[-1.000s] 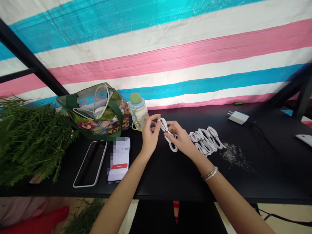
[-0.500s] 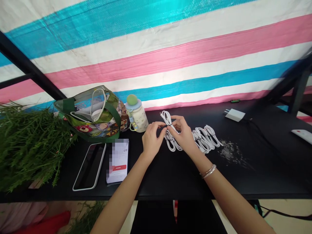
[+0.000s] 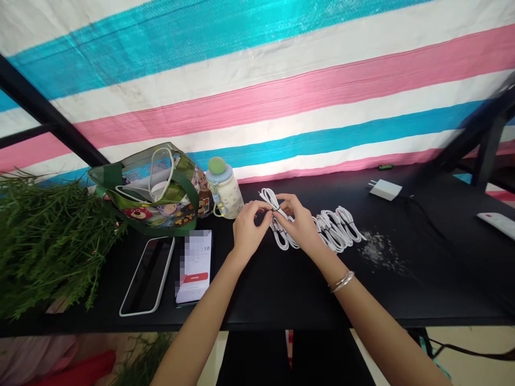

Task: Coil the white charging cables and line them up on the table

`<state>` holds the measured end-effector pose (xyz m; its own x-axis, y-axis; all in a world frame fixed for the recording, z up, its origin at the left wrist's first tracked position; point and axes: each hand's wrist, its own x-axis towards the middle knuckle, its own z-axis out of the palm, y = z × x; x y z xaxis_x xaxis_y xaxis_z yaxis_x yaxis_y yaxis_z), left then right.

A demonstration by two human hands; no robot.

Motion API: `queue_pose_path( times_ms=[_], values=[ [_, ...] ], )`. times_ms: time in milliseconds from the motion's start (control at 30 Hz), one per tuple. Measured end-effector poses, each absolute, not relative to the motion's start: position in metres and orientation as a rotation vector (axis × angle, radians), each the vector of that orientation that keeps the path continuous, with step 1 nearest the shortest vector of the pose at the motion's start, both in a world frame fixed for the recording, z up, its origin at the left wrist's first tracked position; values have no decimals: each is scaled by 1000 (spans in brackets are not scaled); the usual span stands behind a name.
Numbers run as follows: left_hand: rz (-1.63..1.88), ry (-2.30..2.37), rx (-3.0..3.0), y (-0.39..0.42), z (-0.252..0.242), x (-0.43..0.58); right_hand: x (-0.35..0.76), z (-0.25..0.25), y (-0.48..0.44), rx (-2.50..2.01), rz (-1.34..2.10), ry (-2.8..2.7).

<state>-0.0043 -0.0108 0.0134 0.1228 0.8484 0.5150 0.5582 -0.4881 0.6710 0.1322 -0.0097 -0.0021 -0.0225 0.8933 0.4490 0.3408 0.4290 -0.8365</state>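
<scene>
A coiled white cable (image 3: 269, 197) with a dark tie round its middle is held between both hands above the black table. My left hand (image 3: 250, 225) pinches it at the tie with thumb and forefinger. My right hand (image 3: 300, 221), a silver bangle on its wrist, grips the same coil from the other side and hides its lower part. Behind and below the fingers lies another tied white cable (image 3: 280, 237). To the right of my right hand several more tied cable coils (image 3: 340, 229) lie side by side in a row.
Left of my hands are a patterned bottle (image 3: 226, 192), a cartoon bag (image 3: 153, 193), a lit phone (image 3: 195, 268), a dark-screened phone (image 3: 148, 276) and a leafy plant (image 3: 52, 241). On the right lie white crumbs (image 3: 382, 252), a charger plug (image 3: 385, 189) and a white device (image 3: 498, 222).
Both hands stay on the coiled cable, which has tipped slightly left and lower. The view has shifted a little.
</scene>
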Motion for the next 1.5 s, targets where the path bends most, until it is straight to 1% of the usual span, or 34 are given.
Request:
queue_pose_path(
  times_ms=[367,767,1367,1500],
  values=[
    [1216,1293,2274,-10,16,-9,132,-7,-6,-1026,755,-1549],
    [1213,1263,2425,-11,14,-10,131,-10,-3,-975,940,-1461],
    [1306,1203,2448,-9,13,-12,131,-4,-6,-941,913,-1517],
    [1331,1190,2453,-8,13,-12,130,-3,-8,-927,962,-1510]
  ],
)
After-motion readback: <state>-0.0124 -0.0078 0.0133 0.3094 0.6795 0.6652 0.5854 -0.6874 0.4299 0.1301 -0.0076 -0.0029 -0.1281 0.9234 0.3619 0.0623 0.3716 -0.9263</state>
